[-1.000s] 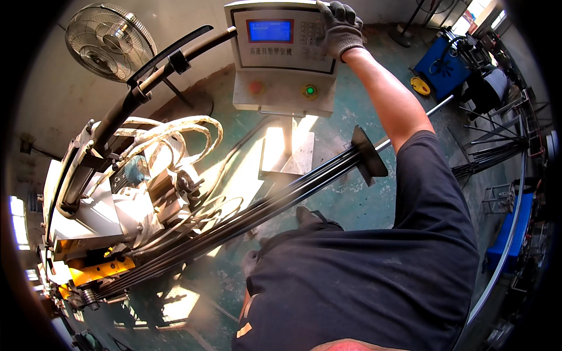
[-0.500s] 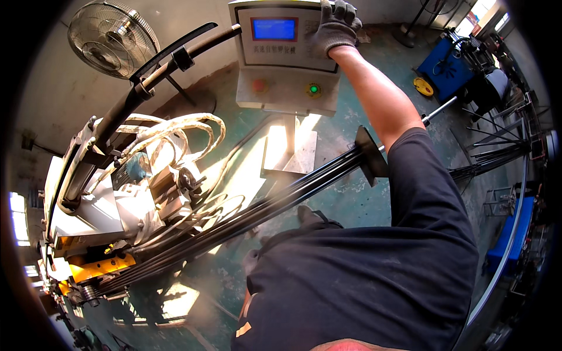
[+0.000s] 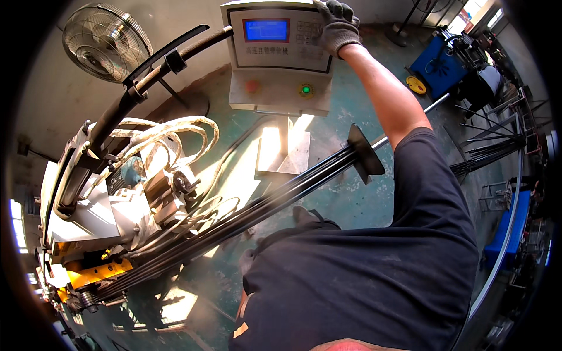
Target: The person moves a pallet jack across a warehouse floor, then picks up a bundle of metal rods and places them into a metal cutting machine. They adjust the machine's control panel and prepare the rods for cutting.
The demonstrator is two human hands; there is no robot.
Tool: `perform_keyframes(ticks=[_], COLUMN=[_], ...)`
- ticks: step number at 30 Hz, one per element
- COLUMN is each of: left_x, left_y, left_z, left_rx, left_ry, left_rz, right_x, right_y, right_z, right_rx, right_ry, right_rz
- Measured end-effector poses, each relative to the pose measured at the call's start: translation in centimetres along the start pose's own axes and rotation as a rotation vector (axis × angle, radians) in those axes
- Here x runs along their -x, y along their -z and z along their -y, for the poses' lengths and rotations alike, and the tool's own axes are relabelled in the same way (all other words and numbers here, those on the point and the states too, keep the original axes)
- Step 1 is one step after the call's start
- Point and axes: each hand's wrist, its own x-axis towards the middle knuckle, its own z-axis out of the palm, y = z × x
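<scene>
My right hand (image 3: pixel 338 28), in a grey knit glove, reaches up to the control panel (image 3: pixel 280 55), a grey box on a post with a blue screen (image 3: pixel 266 30). Its fingers rest on the keypad to the right of that screen and hold nothing. Below the keypad a green button (image 3: pixel 305 90) glows, with a red one (image 3: pixel 252 86) further left. My left hand is hidden behind my dark shirt. A bundle of long black rods (image 3: pixel 257 212) runs slantwise under my arm, through a black disc (image 3: pixel 364 153).
A bending machine (image 3: pixel 111 205) with pale hoses and a yellow part fills the left. A fan (image 3: pixel 105 41) stands at the top left. Blue equipment (image 3: pixel 439 64) and racks of dark rods (image 3: pixel 497 152) stand on the right. The floor is green.
My right hand has stayed on the keypad, shifting only slightly. The view has tipped a little, so the panel sits higher in the frame.
</scene>
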Motion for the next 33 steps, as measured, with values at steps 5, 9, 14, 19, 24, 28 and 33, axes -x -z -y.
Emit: perform_keyframes(ticks=[5,9,14,19,24,28,33], left_x=[-0.3,0.7,1.2,1.0,0.0,0.3,-0.8], left_y=[-0.5,0.1,0.5,0.3,0.2,0.9,0.5], left_z=[1.4,-0.7,-2.4,-1.8,0.8,-0.5,1.5], left_rx=[-0.024,-0.031,0.012,0.048,-0.022,-0.034,-0.038], left_ry=[0.003,-0.053,-0.013,-0.026,-0.061,-0.054,-0.044], left_rz=[-0.005,0.002,-0.003,0.007,-0.012,0.002,0.014], right_x=[-0.3,0.0,-0.9,-0.5,-1.0,-1.0,-1.0], right_y=[1.4,0.6,0.4,-0.1,-0.1,-0.3,-0.5], right_z=[1.1,-0.3,0.4,0.0,-1.6,-2.6,-2.7], right_rx=[-0.058,-0.014,-0.051,-0.063,-0.054,-0.096,-0.085], right_ry=[-0.048,-0.024,-0.049,-0.009,0.006,0.049,0.02], right_rz=[0.013,-0.019,-0.063,-0.097,0.114,0.13,0.125])
